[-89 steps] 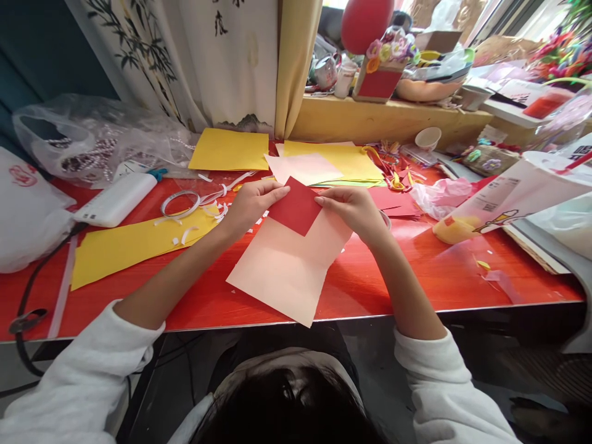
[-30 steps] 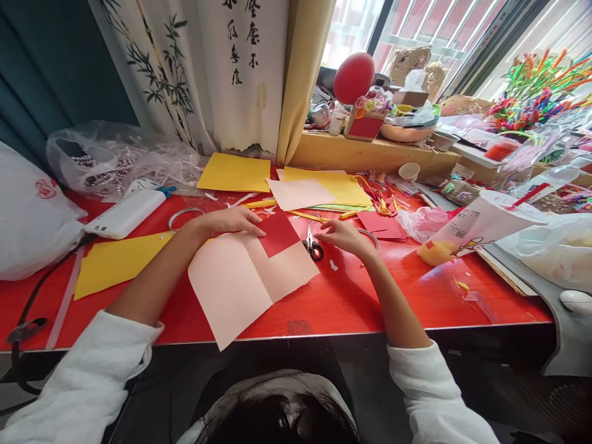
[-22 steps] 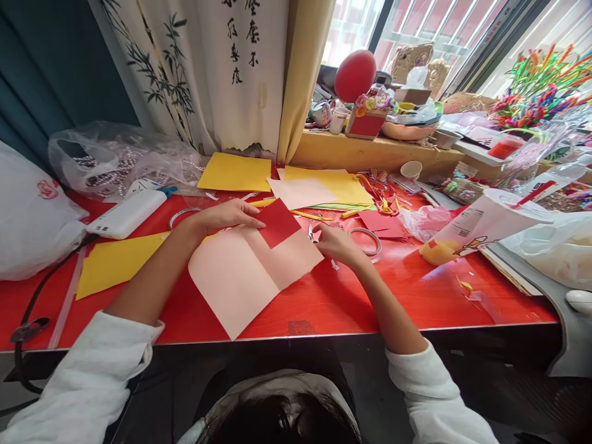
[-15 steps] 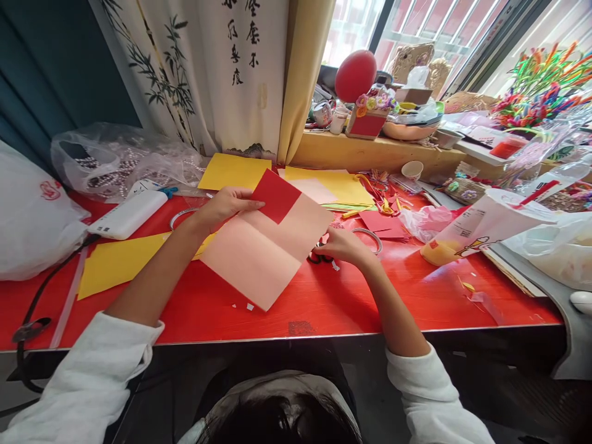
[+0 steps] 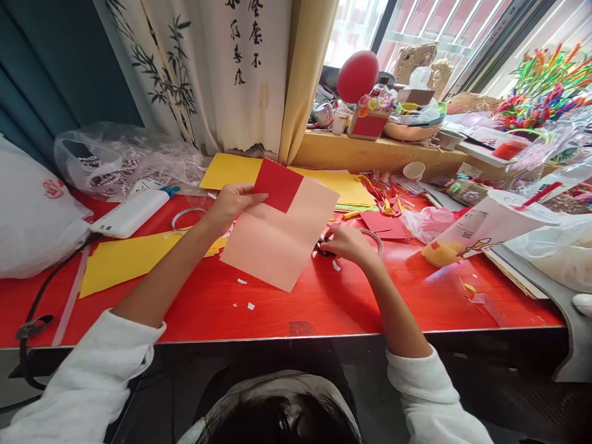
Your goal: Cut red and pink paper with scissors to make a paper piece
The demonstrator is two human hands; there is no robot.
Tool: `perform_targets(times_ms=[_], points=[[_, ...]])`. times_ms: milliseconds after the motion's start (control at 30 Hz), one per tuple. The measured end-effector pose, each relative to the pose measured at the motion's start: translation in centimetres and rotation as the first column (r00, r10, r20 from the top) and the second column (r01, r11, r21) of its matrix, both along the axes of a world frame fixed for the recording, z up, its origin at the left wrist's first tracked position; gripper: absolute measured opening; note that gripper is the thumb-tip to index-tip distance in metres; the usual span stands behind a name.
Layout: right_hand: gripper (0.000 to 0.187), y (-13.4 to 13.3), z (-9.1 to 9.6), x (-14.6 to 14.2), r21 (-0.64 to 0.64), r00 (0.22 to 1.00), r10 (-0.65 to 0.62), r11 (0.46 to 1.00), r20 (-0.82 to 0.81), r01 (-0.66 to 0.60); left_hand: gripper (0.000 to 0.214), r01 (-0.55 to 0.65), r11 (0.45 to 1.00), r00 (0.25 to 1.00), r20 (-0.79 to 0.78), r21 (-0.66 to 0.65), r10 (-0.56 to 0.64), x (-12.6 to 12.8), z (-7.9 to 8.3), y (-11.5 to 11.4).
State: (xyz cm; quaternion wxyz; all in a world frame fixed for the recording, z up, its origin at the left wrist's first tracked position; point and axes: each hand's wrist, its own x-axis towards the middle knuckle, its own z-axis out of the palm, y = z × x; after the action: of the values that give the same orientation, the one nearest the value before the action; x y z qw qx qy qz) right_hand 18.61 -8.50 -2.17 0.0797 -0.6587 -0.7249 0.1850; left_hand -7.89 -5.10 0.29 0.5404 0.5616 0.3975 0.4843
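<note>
Our left hand (image 5: 235,202) pinched the red square (image 5: 278,185) of paper near its left corner, thumb on top. The pale pink sheet (image 5: 284,240) lay under the red square and spanned most of the gap between the hands. Our right hand (image 5: 346,243) had its fingers bent at the scissors' (image 5: 325,245) black handles; we could not tell whether they had closed on them. On the bench (image 5: 351,308) we noted white scraps (image 5: 250,306) nearer us than both hands, and yellow paper (image 5: 132,256) left of the left hand.
</note>
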Motion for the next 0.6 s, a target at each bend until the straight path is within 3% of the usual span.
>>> perform_targets(times_ms=[67, 100, 200, 267, 333, 400, 467, 600], points=[[0.012, 0.4, 0.1, 1.0, -0.079, 0.965, -0.025, 0.997, -0.26, 0.004, 0.039, 0.062, 0.996, 0.997, -0.047, -0.067, -0.066, -0.4, 0.2, 0.0], [0.015, 0.7, 0.2, 1.7, -0.103, 0.91, -0.039, 0.995, -0.413, -0.005, 0.04, 0.089, 0.992, 0.992, -0.083, -0.092, -0.097, -0.6, 0.3, 0.0], [0.036, 1.7, 0.3, 3.6, -0.026, 0.616, -0.015, 1.0, -0.788, -0.009, 0.036, 0.152, 0.98, 0.953, -0.244, -0.128, -0.18, -1.2, 1.1, 0.0], [0.046, 2.2, 0.3, 4.2, 0.085, 0.42, 0.068, 0.996, -0.905, 0.023, 0.031, 0.176, 0.977, 0.913, -0.35, -0.123, -0.209, -1.4, 1.9, 0.2], [0.045, 2.5, 0.4, 4.1, 0.164, 0.299, 0.144, 0.985, -0.943, 0.045, 0.026, 0.207, 0.971, 0.869, -0.432, -0.123, -0.24, -1.3, 3.0, 0.6], [0.04, 2.3, 0.6, 3.6, 0.195, 0.255, 0.183, 0.981, -0.95, 0.022, 0.024, 0.274, 0.946, 0.796, -0.51, -0.174, -0.325, -1.1, 4.3, 1.4], [0.039, 1.8, 0.7, 3.2, 0.186, 0.26, 0.192, 0.981, -0.946, -0.046, 0.023, 0.342, 0.901, 0.695, -0.573, -0.266, -0.433, -0.8, 5.5, 2.3], [0.049, -0.2, 1.2, 3.9, 0.113, 0.41, 0.184, 0.975, -0.893, -0.193, 0.028, 0.367, 0.85, 0.54, -0.658, -0.377, -0.525, -0.1, 7.4, 3.7]])
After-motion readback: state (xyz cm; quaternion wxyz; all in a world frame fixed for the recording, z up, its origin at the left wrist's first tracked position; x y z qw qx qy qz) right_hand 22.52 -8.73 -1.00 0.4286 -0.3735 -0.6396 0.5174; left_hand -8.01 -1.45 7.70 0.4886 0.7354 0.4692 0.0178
